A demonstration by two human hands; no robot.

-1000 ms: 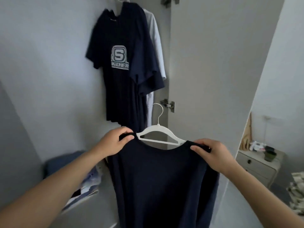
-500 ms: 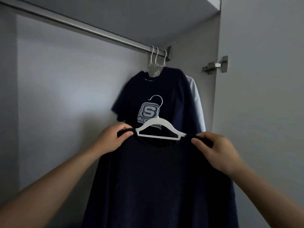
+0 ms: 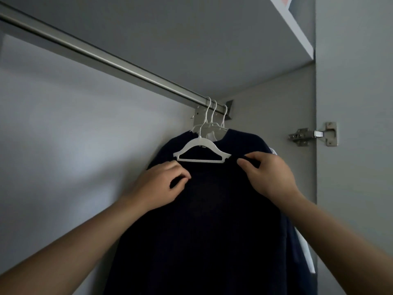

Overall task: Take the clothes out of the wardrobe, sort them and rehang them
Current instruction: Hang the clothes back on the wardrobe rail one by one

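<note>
Raised since a second ago, the hanger (image 3: pixel 202 150) now hooks the rail (image 3: pixel 110 62) beside two others, both hands (image 3: pixel 158 185) (image 3: pixel 270 177) pinching the shirt (image 3: pixel 202 231) shoulders, so this rehang looks nearly done

Both my arms reach up. My left grip (image 3: pixel 158 185) has curled fingers pinching cloth, and my right grip (image 3: pixel 269 174) pinches too.

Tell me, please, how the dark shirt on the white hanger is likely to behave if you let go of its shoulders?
The dark shirt looks limp: it drapes straight down, so it would probably sag. On the smooth white hanger it might slip sideways. The hook seems to be over the rail, so it would likely swing.
</note>
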